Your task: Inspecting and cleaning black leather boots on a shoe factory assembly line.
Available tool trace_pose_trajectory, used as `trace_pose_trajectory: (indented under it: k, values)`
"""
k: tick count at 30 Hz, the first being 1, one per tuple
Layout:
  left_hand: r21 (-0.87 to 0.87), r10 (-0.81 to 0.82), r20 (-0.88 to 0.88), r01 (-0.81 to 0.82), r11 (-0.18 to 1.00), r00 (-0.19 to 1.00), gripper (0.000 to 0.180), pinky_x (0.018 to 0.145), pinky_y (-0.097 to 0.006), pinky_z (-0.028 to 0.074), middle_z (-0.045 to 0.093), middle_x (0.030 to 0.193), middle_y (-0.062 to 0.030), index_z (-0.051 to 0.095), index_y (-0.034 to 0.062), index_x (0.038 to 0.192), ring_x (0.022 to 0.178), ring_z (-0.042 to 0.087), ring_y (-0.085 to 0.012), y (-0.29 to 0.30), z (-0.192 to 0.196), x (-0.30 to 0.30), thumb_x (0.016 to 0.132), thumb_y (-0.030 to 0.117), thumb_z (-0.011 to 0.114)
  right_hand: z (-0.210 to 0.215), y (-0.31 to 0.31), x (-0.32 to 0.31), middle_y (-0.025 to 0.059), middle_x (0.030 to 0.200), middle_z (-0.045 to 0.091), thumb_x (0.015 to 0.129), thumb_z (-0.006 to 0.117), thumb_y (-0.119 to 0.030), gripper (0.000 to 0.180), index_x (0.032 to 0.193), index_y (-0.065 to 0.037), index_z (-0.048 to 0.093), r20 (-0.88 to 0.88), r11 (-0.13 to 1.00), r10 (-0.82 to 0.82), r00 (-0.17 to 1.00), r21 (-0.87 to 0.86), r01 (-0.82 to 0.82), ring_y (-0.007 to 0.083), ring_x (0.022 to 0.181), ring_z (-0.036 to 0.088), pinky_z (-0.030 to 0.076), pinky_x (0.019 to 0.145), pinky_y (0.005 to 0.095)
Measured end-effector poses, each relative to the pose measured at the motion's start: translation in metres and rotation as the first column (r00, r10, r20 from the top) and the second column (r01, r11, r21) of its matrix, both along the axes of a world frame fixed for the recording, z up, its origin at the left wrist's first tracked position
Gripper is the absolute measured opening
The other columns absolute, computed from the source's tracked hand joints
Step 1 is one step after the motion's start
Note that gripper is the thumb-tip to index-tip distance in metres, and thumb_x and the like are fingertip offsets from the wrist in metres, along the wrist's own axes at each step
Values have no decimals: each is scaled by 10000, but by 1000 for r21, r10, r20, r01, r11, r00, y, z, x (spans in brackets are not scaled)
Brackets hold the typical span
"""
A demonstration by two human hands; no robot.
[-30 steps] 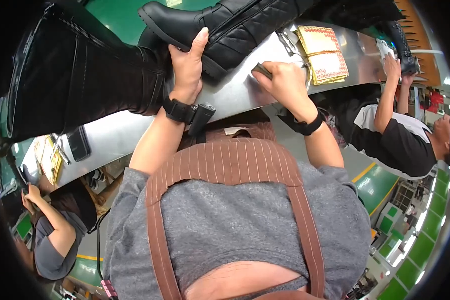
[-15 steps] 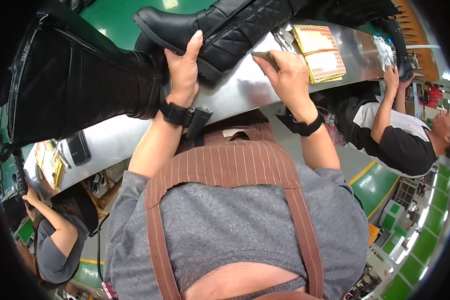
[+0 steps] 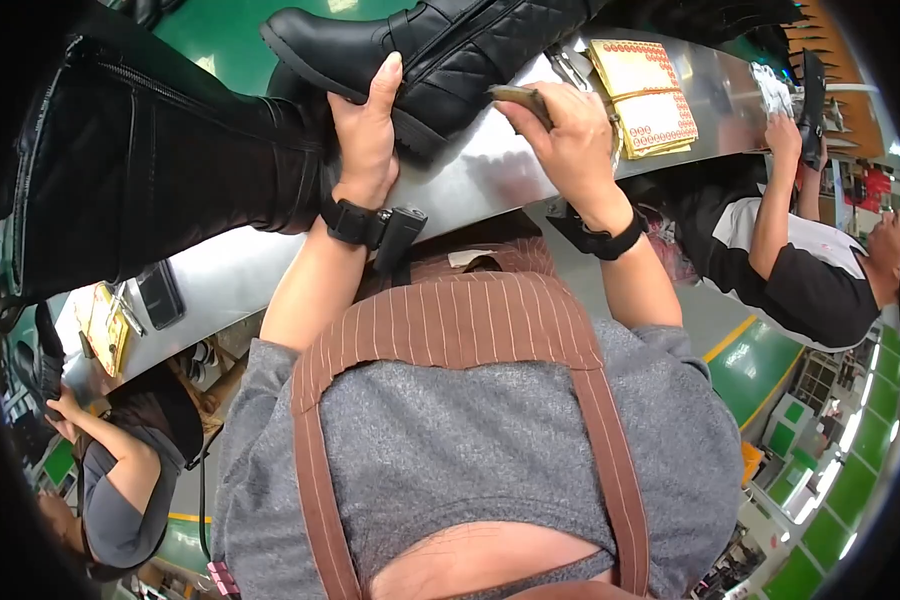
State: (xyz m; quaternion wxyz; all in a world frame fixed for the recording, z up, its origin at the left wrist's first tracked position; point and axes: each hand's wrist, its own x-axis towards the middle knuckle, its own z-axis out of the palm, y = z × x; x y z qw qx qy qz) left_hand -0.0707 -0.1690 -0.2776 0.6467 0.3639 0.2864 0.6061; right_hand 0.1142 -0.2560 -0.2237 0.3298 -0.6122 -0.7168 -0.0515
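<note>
My left hand (image 3: 366,145) is closed around the sole of a black quilted boot (image 3: 345,48), by the arch in front of the heel, with the thumb up along its side. The boot lies on its side, toe to the left, its shaft running off to the upper right. To the right of the heel, my right hand (image 3: 573,140) pinches a small brownish-grey piece (image 3: 518,95) between thumb and fingers; its kind I cannot make out. That piece is apart from the boot. Another black boot (image 3: 195,165) with a zipper lies left of my left hand, its opening toward the left.
A metal workbench (image 3: 485,175) runs under the boots. Yellow-and-red printed papers (image 3: 650,95), banded together, lie right of my right hand beside metal tools (image 3: 570,65). A phone (image 3: 158,295) rests at the left. Co-workers sit at the right (image 3: 800,260) and lower left (image 3: 125,480).
My right hand has moved slightly left and up with the brownish piece, which shows more now. The boot in my left hand has shifted a little left.
</note>
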Motion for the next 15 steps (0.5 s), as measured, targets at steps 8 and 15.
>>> trace_pose_trajectory:
  k: [8, 15]
  values:
    - [-34, 44, 23, -44, 998, 999, 411, 1001, -318, 451, 578, 1250, -40, 505, 52, 1303, 1126, 563, -152, -1, -2, 4, 925, 114, 656, -21, -13, 22, 48, 734, 657, 779, 774, -230, 171, 805, -87, 683, 109, 995, 10, 994, -98, 0, 249, 705, 613, 397, 662, 354]
    - [-67, 13, 69, -9, 998, 998, 402, 995, -312, 459, 583, 1243, -38, 507, 51, 1299, 1115, 570, -149, 1, -1, 4, 929, 114, 651, -22, 4, -1, 61, 753, 669, 807, 753, -263, 174, 822, -100, 696, -50, 999, -29, 998, -36, 27, 241, 670, 614, 385, 625, 363]
